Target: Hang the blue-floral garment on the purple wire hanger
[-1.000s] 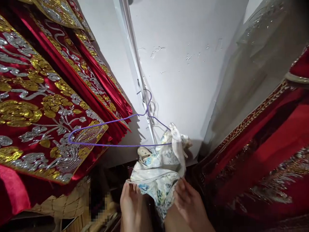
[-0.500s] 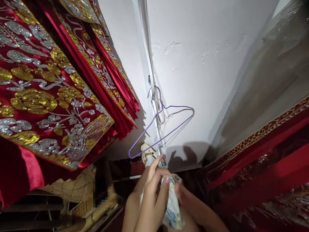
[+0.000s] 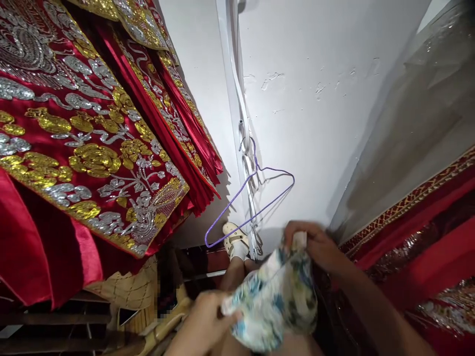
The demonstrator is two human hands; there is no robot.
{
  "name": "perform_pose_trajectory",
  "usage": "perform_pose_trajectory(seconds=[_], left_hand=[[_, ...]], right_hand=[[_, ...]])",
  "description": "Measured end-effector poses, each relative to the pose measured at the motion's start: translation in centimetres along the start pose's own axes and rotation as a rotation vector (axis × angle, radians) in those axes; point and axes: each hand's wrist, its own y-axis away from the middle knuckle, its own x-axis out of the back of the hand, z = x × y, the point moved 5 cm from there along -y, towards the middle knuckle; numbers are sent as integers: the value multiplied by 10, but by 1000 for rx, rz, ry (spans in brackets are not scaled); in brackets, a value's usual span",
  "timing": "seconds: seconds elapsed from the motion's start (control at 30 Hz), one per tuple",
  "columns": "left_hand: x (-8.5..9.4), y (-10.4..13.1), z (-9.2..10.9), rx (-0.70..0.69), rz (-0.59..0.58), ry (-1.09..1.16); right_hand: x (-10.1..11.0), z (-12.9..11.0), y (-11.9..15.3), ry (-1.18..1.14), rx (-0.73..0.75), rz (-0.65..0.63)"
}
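Observation:
A white cloth with a blue, green and yellow floral print [image 3: 274, 301] is stretched between my hands above my lap. My left hand [image 3: 211, 316] grips its left edge, somewhat blurred. At the upper right corner, by a small white tag, my right hand [image 3: 311, 242] pinches the fabric. Whether the cloth is a garment I cannot tell. Just beyond it, a purple wire hanger [image 3: 230, 206] hangs from a white strap or cable [image 3: 237, 84] along the wall, with nothing on it.
Red garments with gold and silver sequin embroidery [image 3: 96, 158] hang at the left. Another red garment under clear plastic [image 3: 401, 198] is on the right. Below left stands a bamboo-like chair [image 3: 141, 291]. A cream clog [image 3: 235, 240] is on my foot near the white wall [image 3: 304, 123].
My hands have moved apart, the right one going up and right. The cloth, bunched up before, is now spread out between them. The view has shifted slightly.

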Motion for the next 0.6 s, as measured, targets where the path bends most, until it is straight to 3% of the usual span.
perform_pose_trajectory(seconds=[0.07, 0.13, 0.2, 0.27, 0.37, 0.47, 0.6], left_hand=[[27, -12, -5, 81, -85, -116], [55, -24, -3, 71, -27, -241], [74, -31, 5, 20, 85, -368], [82, -34, 14, -15, 157, -491], [81, -34, 27, 6, 104, -717], [85, -28, 39, 57, 54, -921], [103, -21, 51, 124, 107, -927]], right_hand=[[23, -8, -13, 65, 36, 140], [36, -6, -29, 103, 19, 259], [38, 2, -49, 120, 27, 290], [32, 15, -67, 132, 14, 230], [24, 40, -81, 174, -98, 114], [27, 54, -78, 207, -129, 108], [31, 54, -66, 262, -156, 132]])
